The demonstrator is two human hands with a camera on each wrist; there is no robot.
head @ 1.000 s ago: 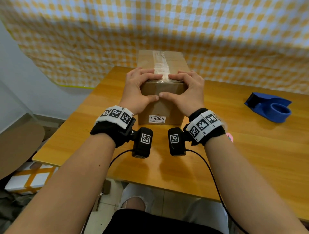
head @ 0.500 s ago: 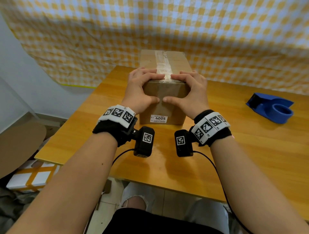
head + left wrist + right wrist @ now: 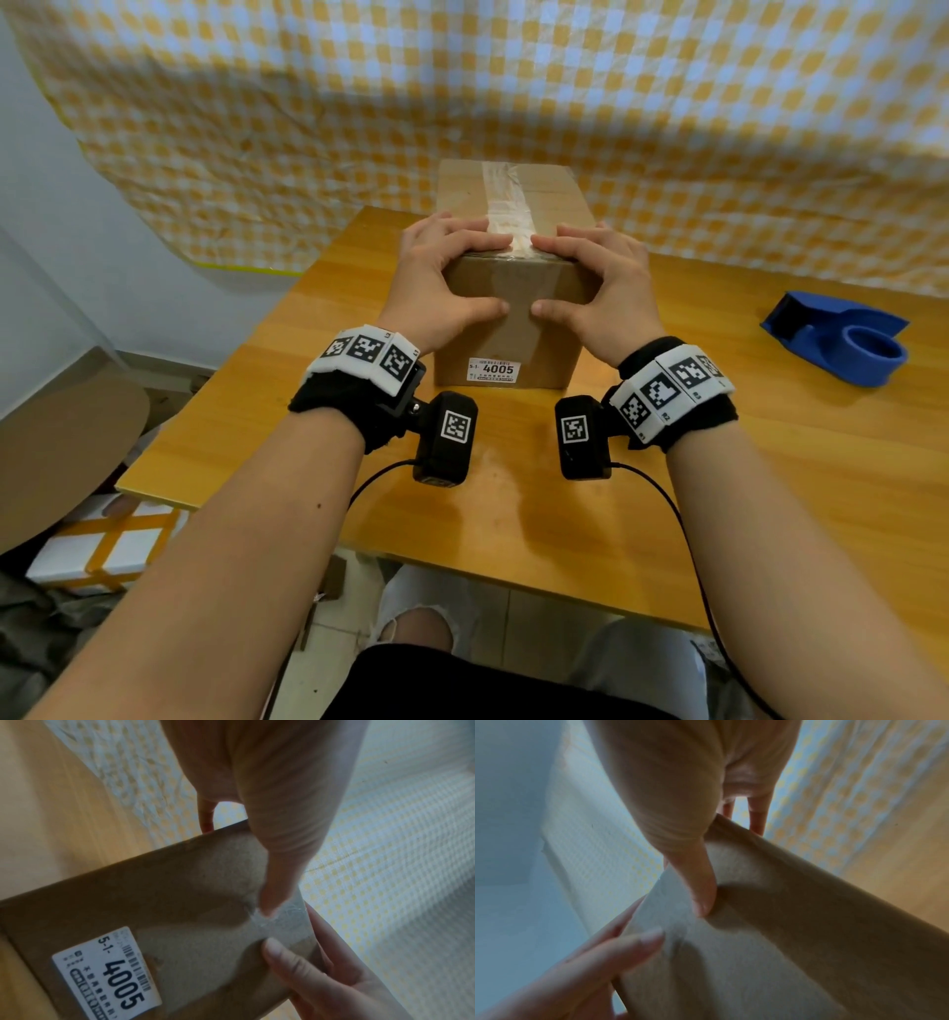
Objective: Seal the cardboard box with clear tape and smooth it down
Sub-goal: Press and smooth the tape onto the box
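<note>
Cardboard box [image 3: 506,329] sits mid-table, long axis running away from the person; clear tape [image 3: 506,205] follows it. Left hand [image 3: 436,288] and right hand [image 3: 595,293] clamp the near top edge, thumbs pressing the front face, equally near.

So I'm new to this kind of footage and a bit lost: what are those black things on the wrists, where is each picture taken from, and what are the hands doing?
No machine here: a person works with bare hands. The black blocks strapped at the wrists are small cameras; the checkered squares are markers. The big picture comes from a camera on the head, looking down. The other two look along each hand from the wrist.

On the wooden table stands a cardboard box with a strip of clear tape along its top. The left hand and right hand clasp its near end, fingers on top beside the tape, thumbs pressing the front face. A blue tape dispenser lies apart at the right.
</note>
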